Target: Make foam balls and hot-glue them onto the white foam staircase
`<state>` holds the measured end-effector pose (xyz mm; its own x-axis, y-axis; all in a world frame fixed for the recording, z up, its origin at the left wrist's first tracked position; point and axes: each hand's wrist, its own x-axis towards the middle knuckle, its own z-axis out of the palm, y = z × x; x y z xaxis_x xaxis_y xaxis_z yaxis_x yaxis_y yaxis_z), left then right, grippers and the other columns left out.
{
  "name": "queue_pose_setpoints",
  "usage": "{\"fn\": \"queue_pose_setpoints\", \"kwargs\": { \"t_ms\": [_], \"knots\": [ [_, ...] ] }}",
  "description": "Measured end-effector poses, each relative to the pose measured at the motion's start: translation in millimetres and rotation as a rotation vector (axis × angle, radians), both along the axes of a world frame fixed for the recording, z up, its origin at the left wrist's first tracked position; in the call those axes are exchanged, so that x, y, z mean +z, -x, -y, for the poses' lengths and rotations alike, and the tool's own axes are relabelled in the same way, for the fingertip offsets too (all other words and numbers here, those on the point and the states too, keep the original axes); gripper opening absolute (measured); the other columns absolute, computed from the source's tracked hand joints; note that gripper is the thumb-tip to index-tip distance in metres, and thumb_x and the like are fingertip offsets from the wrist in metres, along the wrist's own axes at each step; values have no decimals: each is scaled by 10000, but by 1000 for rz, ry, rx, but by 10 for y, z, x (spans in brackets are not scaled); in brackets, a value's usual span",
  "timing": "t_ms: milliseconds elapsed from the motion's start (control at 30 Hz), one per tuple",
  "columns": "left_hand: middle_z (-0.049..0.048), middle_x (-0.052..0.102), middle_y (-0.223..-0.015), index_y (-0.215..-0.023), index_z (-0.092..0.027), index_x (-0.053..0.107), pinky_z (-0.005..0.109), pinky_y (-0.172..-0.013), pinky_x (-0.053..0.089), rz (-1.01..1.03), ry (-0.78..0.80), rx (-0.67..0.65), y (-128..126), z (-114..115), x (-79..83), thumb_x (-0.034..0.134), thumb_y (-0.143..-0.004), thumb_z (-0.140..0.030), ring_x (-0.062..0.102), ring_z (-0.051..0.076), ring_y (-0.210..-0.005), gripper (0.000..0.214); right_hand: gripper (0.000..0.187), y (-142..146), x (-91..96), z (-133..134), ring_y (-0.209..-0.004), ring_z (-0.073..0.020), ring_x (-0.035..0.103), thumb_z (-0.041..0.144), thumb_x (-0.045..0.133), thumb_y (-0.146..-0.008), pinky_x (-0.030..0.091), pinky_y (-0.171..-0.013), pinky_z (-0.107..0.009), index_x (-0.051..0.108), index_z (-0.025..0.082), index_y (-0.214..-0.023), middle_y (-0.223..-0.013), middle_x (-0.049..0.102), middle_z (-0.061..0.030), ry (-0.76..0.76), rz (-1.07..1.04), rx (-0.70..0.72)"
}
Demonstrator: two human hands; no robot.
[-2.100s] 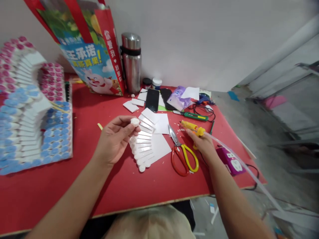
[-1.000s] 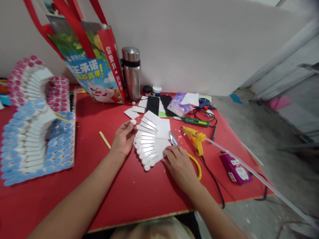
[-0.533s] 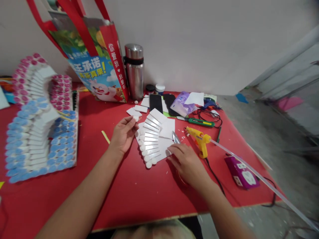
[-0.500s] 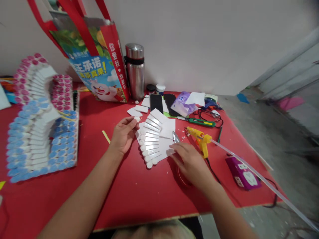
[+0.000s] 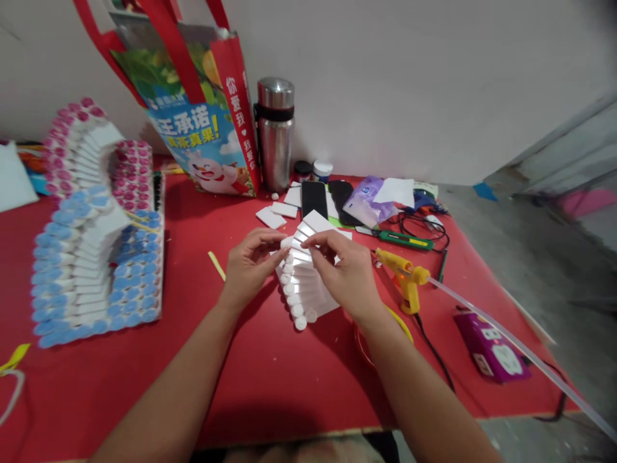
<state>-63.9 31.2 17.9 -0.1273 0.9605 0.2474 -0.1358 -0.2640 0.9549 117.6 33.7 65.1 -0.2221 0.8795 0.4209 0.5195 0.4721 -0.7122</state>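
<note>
A fan of white foam strips (image 5: pixel 304 290) with small round white caps at their ends lies on the red table (image 5: pixel 270 379) in front of me. My left hand (image 5: pixel 248 267) pinches a small white round piece at the fan's upper left end. My right hand (image 5: pixel 343 273) lies over the fan, its fingertips pinched at the same spot, close to the left fingers. A yellow glue gun (image 5: pixel 402 275) with a long clear glue stick stands just right of my right hand, untouched.
A blue and pink capped foam model (image 5: pixel 91 238) fills the left side. A printed shopping bag (image 5: pixel 193 122) and steel flask (image 5: pixel 274 132) stand at the back wall. Phones (image 5: pixel 314 198), a green knife (image 5: pixel 405 240) and a purple power strip (image 5: pixel 490 350) lie at right, near the table's edge.
My right hand left the glue gun on the table, rested on the fan's lower edge, then rose to meet the left fingers at the top. The left hand kept its small white piece.
</note>
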Motion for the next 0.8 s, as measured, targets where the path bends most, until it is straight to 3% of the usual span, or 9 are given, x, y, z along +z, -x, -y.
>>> {"fn": "queue_pose_setpoints", "kwargs": {
  "t_ms": [167, 433, 600, 800],
  "knots": [
    [75, 678, -1037, -949, -243, 824, 319, -916, 508, -94, -38, -16, 30, -4, 32, 823, -798, -192, 628, 201, -1008, 160, 55, -37, 46, -71, -641, -119, 621, 211, 663, -930, 461, -652, -255, 703, 181, -908, -778, 725, 6, 37, -13, -38],
    [64, 692, -1038, -1059, -209, 748, 330, -884, 507, -412, -210, 33, 43, -12, -70, 751, -884, -224, 640, 182, -955, 176, 91, 4, -22, -142, -763, -151, 583, 212, 732, -900, 458, -708, -289, 757, 184, -983, -892, 650, -35, 7, 70, 81],
    [79, 689, -1106, -1201, -193, 643, 360, -914, 526, -651, -346, 93, 38, 17, -62, 668, -928, -182, 646, 188, -971, 275, 124, 91, -92, -103, -858, -204, 598, 205, 695, -922, 470, -742, -319, 739, 153, -1026, -928, 605, -73, -111, 229, 91],
    [152, 695, -1168, -1281, -146, 574, 433, -952, 533, -931, -567, 108, 43, 35, -4, 568, -945, -122, 652, 255, -1070, 336, 171, 134, -95, -78, -836, -221, 562, 220, 589, -991, 422, -711, -332, 735, 134, -1008, -905, 619, -101, -241, 440, 60]
  ]
}}
